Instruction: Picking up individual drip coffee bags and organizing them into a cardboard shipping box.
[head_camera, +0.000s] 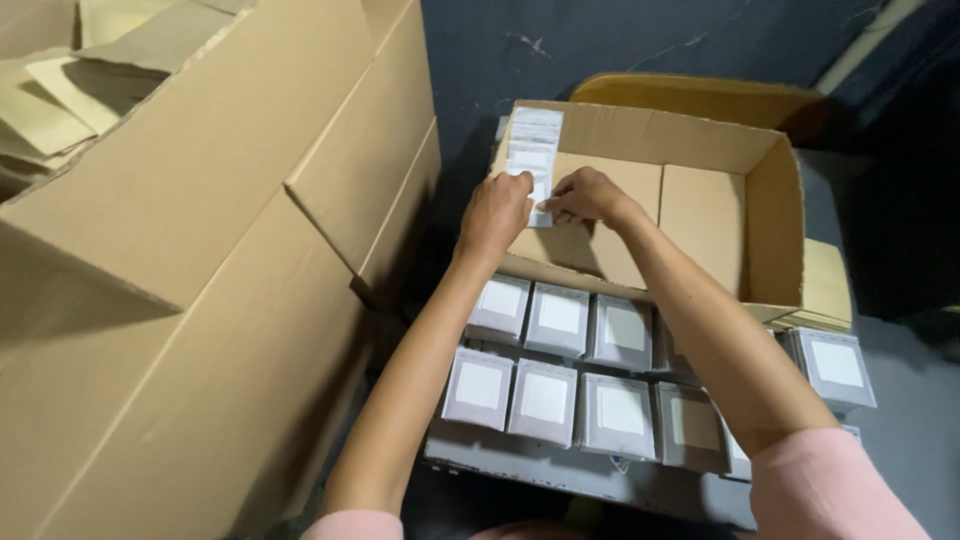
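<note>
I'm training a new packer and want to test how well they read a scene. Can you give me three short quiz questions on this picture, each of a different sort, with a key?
1. True or false: both hands touch the white label sheet on the open carton.
2. Where do the small grey boxes with white squares lie? A) inside the open carton B) in rows below the open carton, under the forearms C) on top of the big carton at left.
3. Fill in: the left hand and right hand meet at the sheet's ______ end.

Key: 1 true; 2 B; 3 lower.
</note>
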